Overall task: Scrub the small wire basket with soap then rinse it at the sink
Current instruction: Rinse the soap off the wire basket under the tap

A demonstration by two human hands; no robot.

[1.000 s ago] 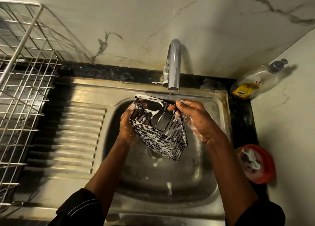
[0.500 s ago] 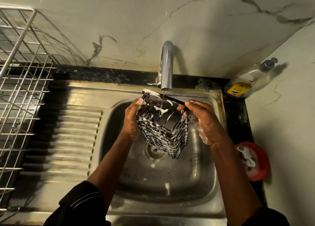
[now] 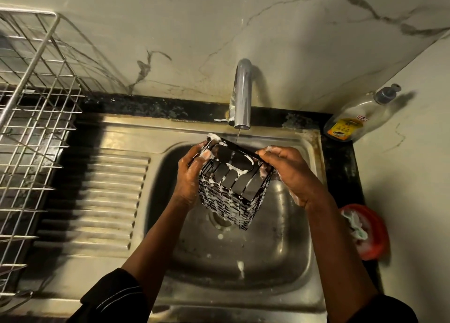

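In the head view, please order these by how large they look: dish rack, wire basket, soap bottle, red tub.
1. dish rack
2. wire basket
3. soap bottle and red tub: they look about alike, so unranked.

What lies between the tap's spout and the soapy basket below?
Only a thin stream of water, running from tap to basket, in the head view.

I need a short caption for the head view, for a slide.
Left hand and right hand hold a soapy wire basket under the running tap over the sink.
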